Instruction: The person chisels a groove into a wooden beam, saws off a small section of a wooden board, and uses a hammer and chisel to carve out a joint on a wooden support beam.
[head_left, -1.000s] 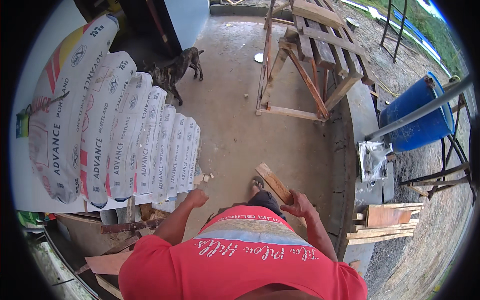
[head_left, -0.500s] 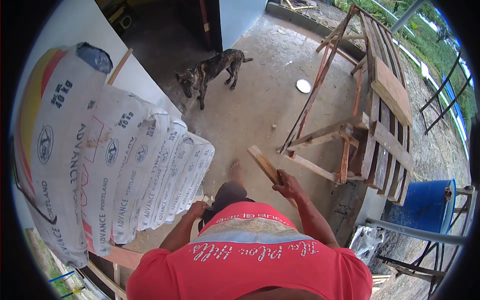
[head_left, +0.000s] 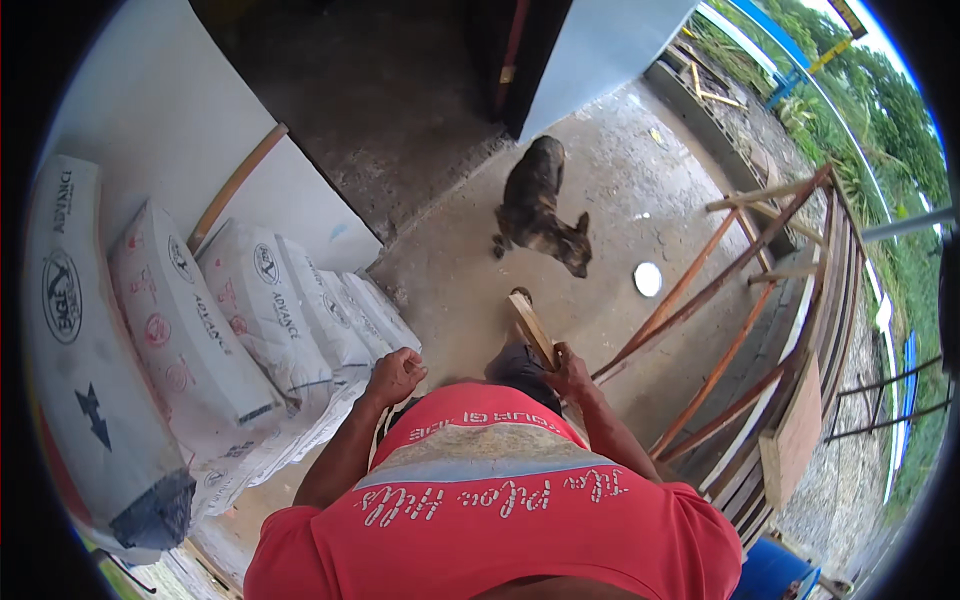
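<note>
My right hand (head_left: 569, 374) is closed round a short piece of wood (head_left: 535, 332), which points forward and slightly left, ahead of my body. A dark shoe or foot shows just past the wood's far end. My left hand (head_left: 397, 377) hangs to the left with its fingers curled in, and nothing shows in them. It is nearest to the stacked cement bags (head_left: 262, 300), which lean in a row along the left side. A brindle dog (head_left: 545, 208) stands ahead on the concrete floor, its head turned to the right.
A slatted wooden frame (head_left: 800, 345) stands on the right, with a board (head_left: 790, 435) lying on it. A round white dish (head_left: 648, 279) sits on the floor beside it. Ahead left is a dark doorway (head_left: 400, 90). A blue drum (head_left: 775, 572) shows at lower right.
I have moved forward and turned, so the bags and frame shift in view. The dog has turned to face right. My left hand has lifted forward; the wood stays in my right hand.
</note>
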